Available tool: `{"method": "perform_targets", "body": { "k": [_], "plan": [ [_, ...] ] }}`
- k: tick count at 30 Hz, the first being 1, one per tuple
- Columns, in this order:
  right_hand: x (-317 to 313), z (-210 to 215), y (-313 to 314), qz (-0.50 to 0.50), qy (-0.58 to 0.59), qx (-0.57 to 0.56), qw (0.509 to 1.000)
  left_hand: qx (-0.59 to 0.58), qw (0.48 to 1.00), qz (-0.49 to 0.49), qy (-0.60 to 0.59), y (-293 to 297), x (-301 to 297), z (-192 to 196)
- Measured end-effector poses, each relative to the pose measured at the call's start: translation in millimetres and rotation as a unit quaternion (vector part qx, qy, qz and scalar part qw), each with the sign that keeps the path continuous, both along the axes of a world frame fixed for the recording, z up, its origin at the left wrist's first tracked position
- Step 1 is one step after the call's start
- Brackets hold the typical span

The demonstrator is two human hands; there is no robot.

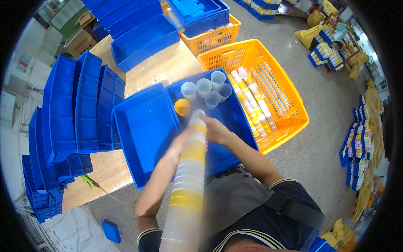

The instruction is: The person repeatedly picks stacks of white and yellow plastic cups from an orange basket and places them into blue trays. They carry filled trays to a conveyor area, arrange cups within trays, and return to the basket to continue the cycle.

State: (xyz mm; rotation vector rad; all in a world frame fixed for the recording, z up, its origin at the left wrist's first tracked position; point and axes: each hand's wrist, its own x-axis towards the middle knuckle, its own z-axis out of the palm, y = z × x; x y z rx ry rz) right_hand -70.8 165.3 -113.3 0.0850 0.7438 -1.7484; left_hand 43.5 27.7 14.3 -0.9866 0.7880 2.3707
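A long nested stack of plastic cups [189, 170], frosted white with yellow bands, runs from near my chest toward the blue bin in front of me. My left hand [180, 143] is closed around its left side, partly hidden by the cups. My right hand [215, 129] grips the far end from the right, fingers against the last white cup. Just beyond that end, a yellow cup [182, 108] and several frosted clear cups [204, 87] stand apart in the shallow blue bin [228, 145].
Left of that bin sits another shallow blue bin [145, 122]. Stacked blue bins [63, 109] line the left side of the wooden table [111, 168]. To the right, a yellow crate [285, 105] holds several cup stacks [252, 103]. More blue bins [142, 42] rise at the back.
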Motion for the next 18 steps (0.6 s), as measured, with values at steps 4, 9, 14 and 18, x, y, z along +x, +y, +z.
{"method": "perform_targets", "body": {
  "k": [4,9,14,18],
  "plan": [
    [6,-7,-6,-0.042,0.053,-0.069,0.995,0.067,0.997,0.036,0.016,1,13,1],
    [18,-11,-7,-0.074,0.063,0.028,0.995,0.047,0.998,0.029,0.013,11,46,10],
    [25,-5,-4,-0.070,-0.179,-0.104,0.976,0.047,0.996,0.077,0.023,9,48,15],
    [22,6,19,-0.096,0.051,0.041,0.993,0.030,0.999,0.012,0.027,15,40,17]
  ]
}}
